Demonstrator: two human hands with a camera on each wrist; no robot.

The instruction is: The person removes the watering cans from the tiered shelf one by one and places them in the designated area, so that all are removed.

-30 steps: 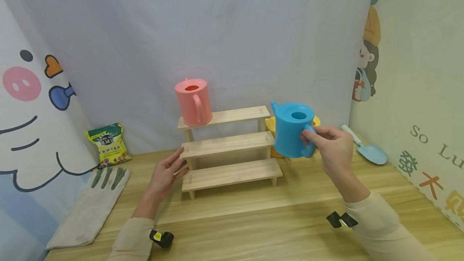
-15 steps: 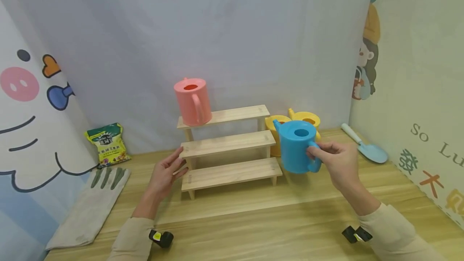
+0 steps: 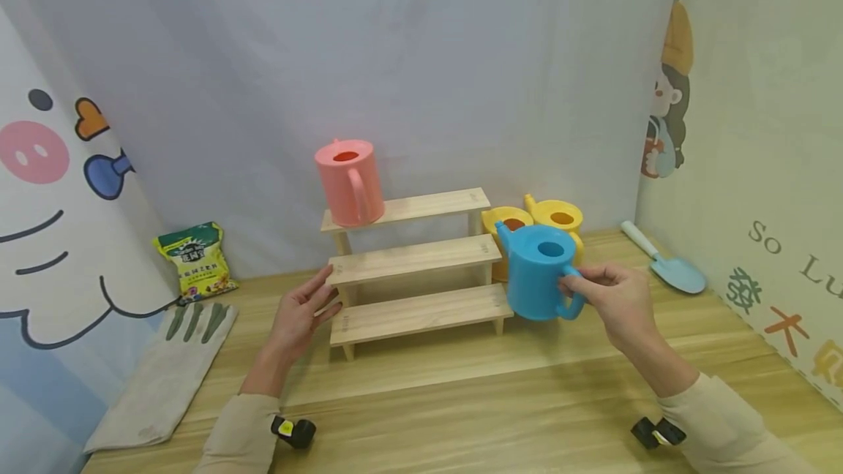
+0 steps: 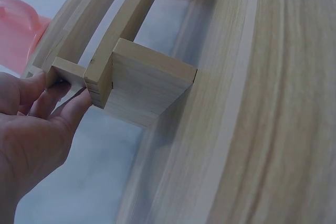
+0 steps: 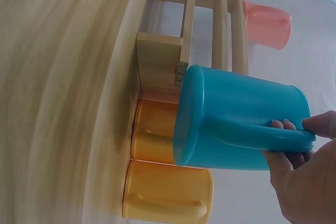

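Note:
A blue watering can [image 3: 540, 273] is held by its handle in my right hand [image 3: 619, 306], fingers through the loop and thumb on it. It hangs upright beside the right end of a three-tier wooden shelf [image 3: 421, 313], raised off the table in the right wrist view. My left hand [image 3: 296, 317] holds the shelf's left end at the middle tier, fingers at the side support [image 4: 68, 72]. A pink watering can [image 3: 349, 185] stands on the top tier's left end. Two yellow watering cans [image 3: 560, 218] stand behind the blue one, which partly covers them.
A light-blue trowel [image 3: 678, 275] lies at the right by the wall. On the left, a yellow-green packet [image 3: 197, 262] leans on the curtain, with grey gloves [image 3: 165, 379] on the table [image 3: 421, 415] in front. Curtain stands close behind the shelf.
My right hand has brought the blue watering can down and slightly right, uncovering more of the yellow cans behind it. My left hand has stayed at the shelf's end.

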